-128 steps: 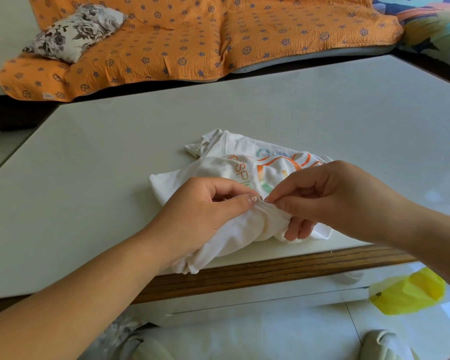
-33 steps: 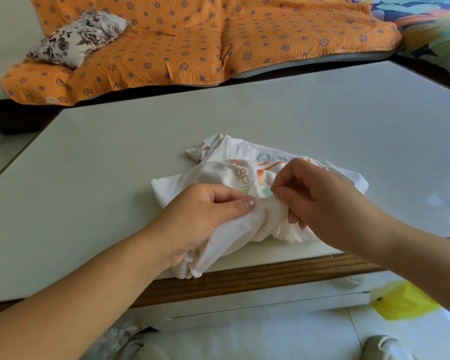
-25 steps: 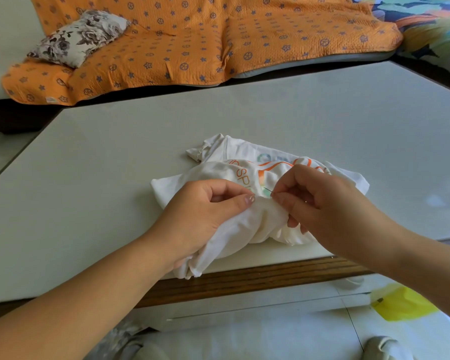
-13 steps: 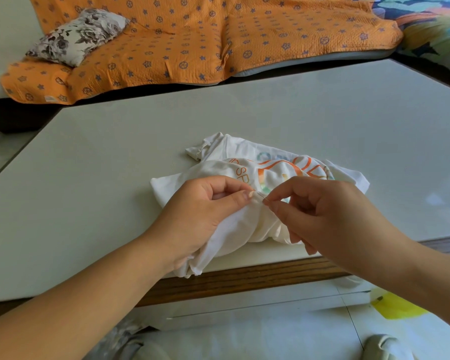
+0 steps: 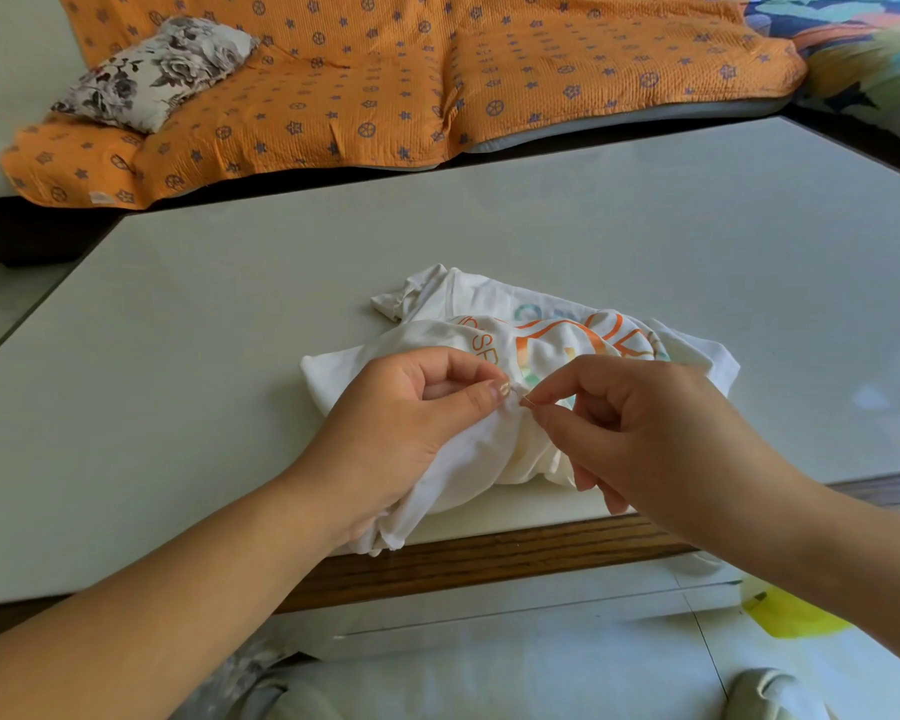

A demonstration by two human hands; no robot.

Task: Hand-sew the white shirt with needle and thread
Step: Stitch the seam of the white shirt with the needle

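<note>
left hand grip pinches shirt fold | right hand grip pinches needle | risk: needle just beside left hand, a slip pricks it

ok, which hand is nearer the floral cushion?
Left. The left hand grips the white shirt on the floral cushion side, with the cushion far up-left of it. The right hand pinches the needle further right.

Pale off-white table, glossy, wood-grain front edge. Behind it: low seat w/ orange quilted cover, blue star/wheel print. Grey floral cushion on its left end. Multicolour fabric top right. Light tiled floor, yellow obj lower right, can't ID. Daylight glare on tabletop, right side.
</note>
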